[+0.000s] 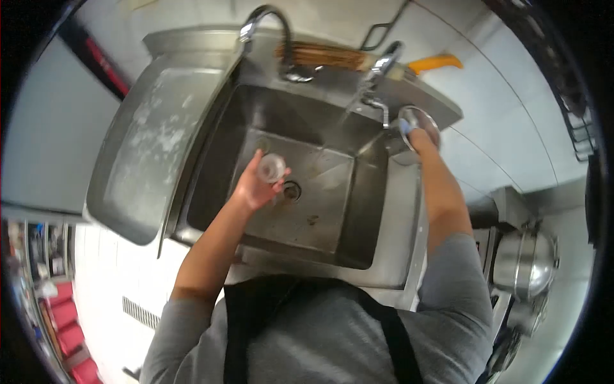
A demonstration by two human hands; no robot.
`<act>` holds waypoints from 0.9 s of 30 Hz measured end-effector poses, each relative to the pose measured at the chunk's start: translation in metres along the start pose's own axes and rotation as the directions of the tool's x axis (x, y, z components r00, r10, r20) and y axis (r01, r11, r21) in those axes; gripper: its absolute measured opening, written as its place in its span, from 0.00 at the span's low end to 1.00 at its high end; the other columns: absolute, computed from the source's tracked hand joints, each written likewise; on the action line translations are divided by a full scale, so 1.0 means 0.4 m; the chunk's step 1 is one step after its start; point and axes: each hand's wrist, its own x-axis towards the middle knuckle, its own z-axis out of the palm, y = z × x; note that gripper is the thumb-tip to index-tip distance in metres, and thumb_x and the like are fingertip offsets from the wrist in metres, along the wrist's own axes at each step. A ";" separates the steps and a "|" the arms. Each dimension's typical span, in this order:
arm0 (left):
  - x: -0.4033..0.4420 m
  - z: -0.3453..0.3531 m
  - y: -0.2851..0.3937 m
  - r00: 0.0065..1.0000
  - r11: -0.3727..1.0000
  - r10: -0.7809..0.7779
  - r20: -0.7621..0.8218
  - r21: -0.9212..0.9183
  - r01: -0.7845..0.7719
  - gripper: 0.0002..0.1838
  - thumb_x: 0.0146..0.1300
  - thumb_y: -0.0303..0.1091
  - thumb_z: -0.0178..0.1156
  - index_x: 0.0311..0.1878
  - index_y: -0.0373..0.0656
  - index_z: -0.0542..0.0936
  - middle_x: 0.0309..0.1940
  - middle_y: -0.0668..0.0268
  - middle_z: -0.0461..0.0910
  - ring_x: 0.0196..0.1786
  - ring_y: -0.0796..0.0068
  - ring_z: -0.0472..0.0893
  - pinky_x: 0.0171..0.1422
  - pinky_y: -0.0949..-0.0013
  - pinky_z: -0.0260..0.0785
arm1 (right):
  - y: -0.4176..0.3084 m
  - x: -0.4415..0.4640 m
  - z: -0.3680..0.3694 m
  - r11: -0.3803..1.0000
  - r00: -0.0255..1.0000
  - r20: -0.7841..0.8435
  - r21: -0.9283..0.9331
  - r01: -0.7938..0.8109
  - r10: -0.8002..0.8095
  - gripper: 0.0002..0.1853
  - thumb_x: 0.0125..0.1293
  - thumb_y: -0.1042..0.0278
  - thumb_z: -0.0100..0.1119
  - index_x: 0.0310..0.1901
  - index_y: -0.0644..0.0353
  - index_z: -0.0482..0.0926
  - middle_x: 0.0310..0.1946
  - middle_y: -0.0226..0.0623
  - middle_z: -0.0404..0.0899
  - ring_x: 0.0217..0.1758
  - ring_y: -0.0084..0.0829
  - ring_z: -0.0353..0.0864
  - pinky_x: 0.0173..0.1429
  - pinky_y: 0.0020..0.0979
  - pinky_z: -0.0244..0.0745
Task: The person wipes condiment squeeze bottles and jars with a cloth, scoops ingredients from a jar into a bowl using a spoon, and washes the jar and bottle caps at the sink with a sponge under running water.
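Note:
My left hand is over the sink, its fingers closed around a small clear cup whose round opening faces up. My right hand reaches into a round metal bowl on the sink's right ledge. Something light blue shows at its fingertips, perhaps a sponge; the fingers themselves are blurred and mostly hidden. A thin stream of water runs from the right faucet into the basin, between my hands.
Another curved faucet stands at the back left. A basin of cloudy, sudsy water adjoins the sink on the left. An orange handle lies on the back ledge beside a brown brush-like strip. Metal pots stand at right.

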 end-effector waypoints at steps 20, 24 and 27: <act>0.019 -0.012 -0.158 0.908 0.843 0.301 -0.292 0.526 -0.110 0.25 0.68 0.56 0.44 0.36 0.40 0.74 0.20 0.66 0.69 0.20 0.72 0.67 0.24 0.68 0.58 | -0.871 -0.775 -0.138 0.148 0.971 0.016 0.989 0.020 -0.239 0.18 0.47 0.82 0.54 0.43 0.61 0.79 0.45 0.38 0.78 0.47 0.45 0.74 0.52 0.40 0.72; -0.011 -0.019 -0.123 0.930 0.850 0.207 -0.305 0.527 -0.017 0.27 0.67 0.57 0.44 0.45 0.39 0.75 0.28 0.62 0.75 0.30 0.67 0.75 0.37 0.65 0.68 | -0.908 -0.816 -0.169 0.298 0.885 -0.424 0.834 0.465 -0.193 0.16 0.50 0.82 0.54 0.43 0.63 0.78 0.41 0.41 0.79 0.44 0.44 0.76 0.49 0.37 0.72; -0.019 -0.030 -0.090 0.928 0.341 0.332 -0.168 0.939 0.048 0.26 0.67 0.56 0.44 0.48 0.40 0.75 0.32 0.58 0.78 0.35 0.60 0.79 0.44 0.62 0.71 | -0.906 -0.828 -0.127 0.520 0.678 -0.634 0.463 0.718 -0.371 0.11 0.55 0.78 0.56 0.41 0.62 0.78 0.40 0.44 0.79 0.41 0.41 0.79 0.47 0.34 0.73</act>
